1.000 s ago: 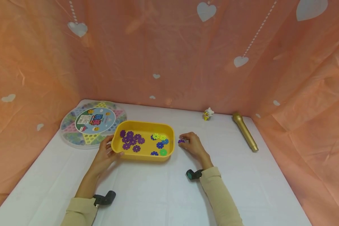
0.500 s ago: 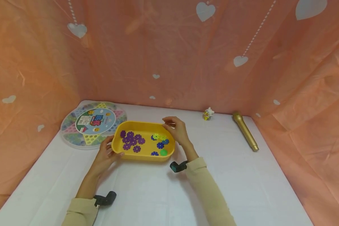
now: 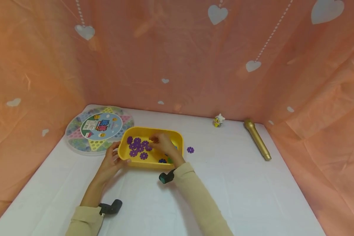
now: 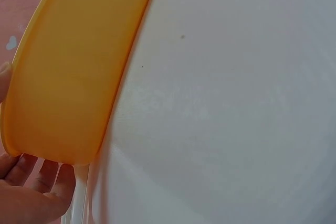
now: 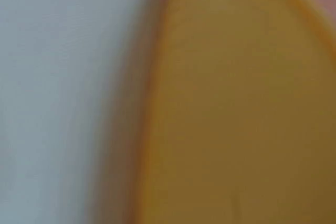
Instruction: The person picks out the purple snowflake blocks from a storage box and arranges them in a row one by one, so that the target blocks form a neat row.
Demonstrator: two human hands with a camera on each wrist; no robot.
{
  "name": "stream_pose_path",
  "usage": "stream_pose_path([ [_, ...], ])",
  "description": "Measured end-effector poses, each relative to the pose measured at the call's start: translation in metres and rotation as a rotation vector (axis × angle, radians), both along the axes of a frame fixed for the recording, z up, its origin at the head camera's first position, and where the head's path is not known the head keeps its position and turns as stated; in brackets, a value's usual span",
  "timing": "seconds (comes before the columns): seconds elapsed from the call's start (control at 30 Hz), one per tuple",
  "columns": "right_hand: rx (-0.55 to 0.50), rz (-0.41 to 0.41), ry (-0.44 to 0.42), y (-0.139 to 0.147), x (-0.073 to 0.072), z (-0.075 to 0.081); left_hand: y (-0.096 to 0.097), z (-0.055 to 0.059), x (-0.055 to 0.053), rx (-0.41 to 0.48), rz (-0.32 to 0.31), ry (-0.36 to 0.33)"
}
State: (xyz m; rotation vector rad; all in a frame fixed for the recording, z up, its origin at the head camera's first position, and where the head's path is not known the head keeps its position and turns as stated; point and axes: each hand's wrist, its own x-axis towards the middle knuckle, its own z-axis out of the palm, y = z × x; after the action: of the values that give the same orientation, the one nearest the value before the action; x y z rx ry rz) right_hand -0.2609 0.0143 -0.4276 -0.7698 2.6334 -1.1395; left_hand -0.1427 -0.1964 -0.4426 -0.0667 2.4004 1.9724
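A yellow plastic basin (image 3: 150, 166) stands on the white table. My left hand (image 3: 107, 164) grips its left end, thumb near the front rim and fingers against the end wall; the left wrist view shows the fingertips (image 4: 63, 182) on that wall. Over the basin's inside is my right hand (image 3: 165, 146), fingers loosely bent beside a cluster of purple snowflake discs (image 3: 137, 146); I see nothing held in it. Its forearm and palm partly hide the blue snowflake discs (image 3: 162, 161) and a green one (image 3: 169, 160). One purple snowflake disc (image 3: 190, 149) lies on the table right of the basin.
A round Chinese checkers set (image 3: 101, 127) lies behind the basin on the left. Toward the back stands a small white and yellow figurine (image 3: 218, 120). A gold microphone (image 3: 257, 139) lies at the right. Peach curtains (image 3: 177, 59) enclose the table.
My right hand has left the purple disc on the table at the right and moved left, over the rim into the basin. The left hand keeps its grip on the basin.
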Motion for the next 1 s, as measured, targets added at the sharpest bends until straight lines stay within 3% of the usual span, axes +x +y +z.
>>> stream_pose_path([
  [0.27,0.208,0.032,0.119,-0.014,0.002,-0.01,-0.001,0.0,0.0,0.019,0.004,0.008],
  [0.5,0.265,0.093,0.183,-0.013,0.002,-0.008,0.0,0.002,-0.001,0.015,0.002,-0.009],
  [0.83,0.314,0.095,0.163,-0.014,0.004,-0.007,0.001,0.001,0.0,0.018,0.01,-0.007],
  [1.0,0.306,0.048,0.134,-0.014,0.004,-0.006,0.0,0.002,-0.001,0.014,0.009,-0.003],
])
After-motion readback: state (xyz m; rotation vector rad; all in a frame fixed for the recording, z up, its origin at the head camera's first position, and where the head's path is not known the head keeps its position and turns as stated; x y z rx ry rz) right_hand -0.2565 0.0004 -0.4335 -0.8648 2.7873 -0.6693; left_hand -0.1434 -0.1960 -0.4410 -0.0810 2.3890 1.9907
